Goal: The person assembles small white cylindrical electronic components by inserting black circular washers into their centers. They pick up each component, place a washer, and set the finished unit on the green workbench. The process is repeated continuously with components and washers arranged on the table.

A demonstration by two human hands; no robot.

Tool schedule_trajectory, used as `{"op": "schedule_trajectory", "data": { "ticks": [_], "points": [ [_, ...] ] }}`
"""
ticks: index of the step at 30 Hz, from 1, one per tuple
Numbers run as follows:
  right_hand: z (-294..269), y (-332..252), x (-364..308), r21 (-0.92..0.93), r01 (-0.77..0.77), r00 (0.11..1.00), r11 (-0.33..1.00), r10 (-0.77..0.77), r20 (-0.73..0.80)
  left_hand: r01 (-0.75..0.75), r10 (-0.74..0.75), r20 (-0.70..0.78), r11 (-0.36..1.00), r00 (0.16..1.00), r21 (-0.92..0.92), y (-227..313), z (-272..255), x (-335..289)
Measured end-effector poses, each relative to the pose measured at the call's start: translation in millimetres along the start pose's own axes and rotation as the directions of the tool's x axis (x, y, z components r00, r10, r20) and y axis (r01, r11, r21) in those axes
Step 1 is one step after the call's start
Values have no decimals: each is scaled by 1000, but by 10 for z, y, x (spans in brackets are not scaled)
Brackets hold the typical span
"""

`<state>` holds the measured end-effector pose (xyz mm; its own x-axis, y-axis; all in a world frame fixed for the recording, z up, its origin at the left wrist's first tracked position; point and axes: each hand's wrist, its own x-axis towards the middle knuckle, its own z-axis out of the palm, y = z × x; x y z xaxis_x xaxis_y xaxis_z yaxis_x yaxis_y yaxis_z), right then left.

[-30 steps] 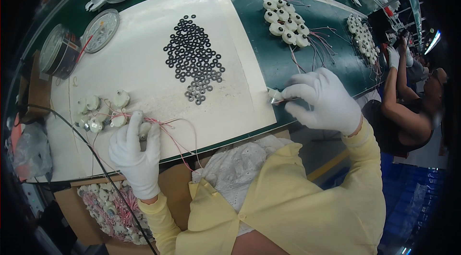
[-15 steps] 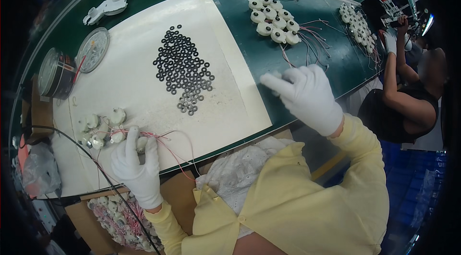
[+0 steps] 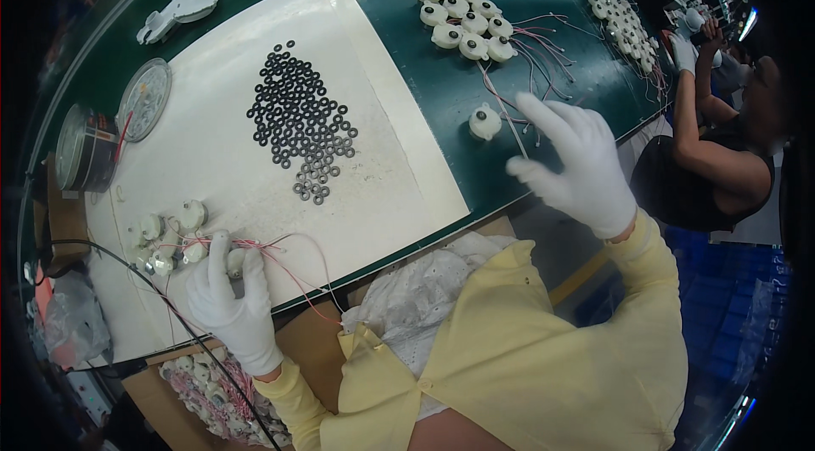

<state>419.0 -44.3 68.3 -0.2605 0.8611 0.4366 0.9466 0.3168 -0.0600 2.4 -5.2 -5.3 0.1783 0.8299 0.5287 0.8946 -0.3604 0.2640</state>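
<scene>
My gloved left hand (image 3: 239, 315) grips a small round white motor (image 3: 235, 262) between thumb and fingers at the front left of the white sheet. Pink and white wires (image 3: 293, 257) trail rightward from there. Several similar motors (image 3: 161, 260) lie just beyond that hand. Over the green table my gloved right hand (image 3: 587, 166) is open, thumb and fingers apart, holding nothing. Left of its fingertips sits a single white motor (image 3: 485, 121) with a black centre. Farther back stands a cluster of such motors (image 3: 458, 18), their wires running right.
Many black rings (image 3: 301, 115) are spread on the white sheet (image 3: 382, 154). A tub (image 3: 87, 149) and round lid (image 3: 146, 100) stand at left. A carton of wired parts (image 3: 216, 391) sits below the table edge; a black cable (image 3: 127, 262) crosses nearby. Another person (image 3: 709, 154) works at right.
My right hand has opened and moved slightly right and nearer, leaving a single motor in view on the green table. The left hand keeps hold of its motor. The whole view has shifted slightly.
</scene>
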Motion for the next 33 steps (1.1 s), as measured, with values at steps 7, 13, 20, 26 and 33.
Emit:
{"op": "schedule_trajectory", "data": {
  "ticks": [7, 13, 20, 26, 33],
  "points": [
    [443, -48, 204, 190, -301, 932, 935, 246, 267, -1, 1, -4, 1000, 1000, -12, -4, 6, 12],
    [442, 123, 185, 282, -325, 944, 903, 289, 161, 1, -1, 6, 1000, 1000, -22, -19, -8, -15],
    [420, 795, 286, 127, -499, 866, 857, 499, 35, -45, 44, -27, 998, 999, -45, -10, -1, 4],
    [657, 909, 330, 219, -577, 815, 787, 573, 86, -75, 75, -8, 996, 997, -50, -4, -21, 41],
    [436, 874, 264, 228, -430, 902, 874, 422, 86, -35, 29, -81, 997, 996, -73, -38, -98, -49]
  ]
}}
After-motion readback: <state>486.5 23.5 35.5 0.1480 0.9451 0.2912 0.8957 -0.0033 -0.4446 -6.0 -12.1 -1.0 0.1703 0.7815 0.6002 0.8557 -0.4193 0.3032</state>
